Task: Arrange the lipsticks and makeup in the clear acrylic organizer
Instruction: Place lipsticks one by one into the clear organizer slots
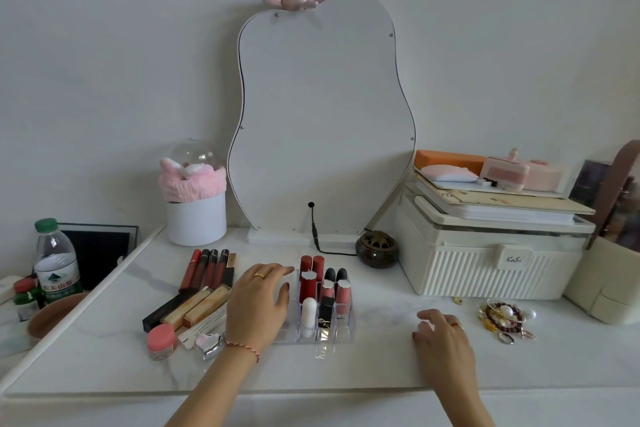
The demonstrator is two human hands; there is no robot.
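The clear acrylic organizer (325,336) stands on the white marble table, with several lipsticks upright in its right-hand slots: red tubes (311,270) at the back, pink ones (343,295), a white stick (309,315) and a black-and-gold one (326,314). My left hand (259,302) lies flat over the organizer's left part, fingers spread, holding nothing. To its left lie lip glosses (207,269), gold tubes (197,308), a pink jar (160,340) and a silver heart case (209,343). My right hand (440,333) rests on the table to the right, fingers loosely curled and empty.
A wavy mirror (322,121) leans on the wall behind. A white ribbed storage box (485,267) with stacked items stands at the right, jewellery (505,317) in front of it. A brown incense burner (376,248), a white pot (195,218) and a water bottle (55,260) stand around.
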